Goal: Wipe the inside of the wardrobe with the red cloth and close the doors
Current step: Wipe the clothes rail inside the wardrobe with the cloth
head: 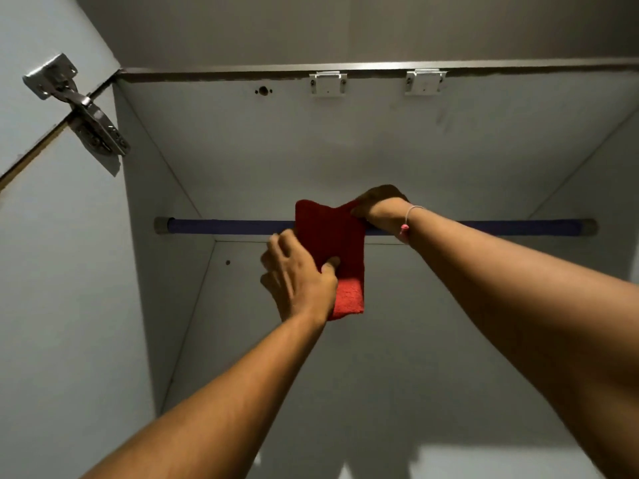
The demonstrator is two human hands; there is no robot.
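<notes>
Pale grey panels of the wardrobe (345, 150) surround me as I look upward into its interior, with the top panel overhead and the back wall ahead. At far left, the open door (41, 36) angles away, joined to the left side wall by a metal hinge (79, 105). Along the front edge of the top panel sit two small metal brackets (327, 83), side by side, right of centre. A blue hanging rod (224, 226) runs horizontally from the left wall to the right wall, near the top.

Both my bare arms reach up toward the middle of that rod. My left hand (301, 274) is below the rod, fingers spread, thumb pressed against the front face of the red cloth (332, 247); it steadies the cloth from the left edge rather than closing tightly around it. The cloth is folded into a long rectangle, draped over the rod at the centre, its long axis vertical, its lower end pointing down and catching brighter light. My right hand (378, 205) is above and to the right, closed on the cloth's upper corner where it crosses the rod. A thin bracelet (408, 219) with a pink bead circles my right wrist.
</notes>
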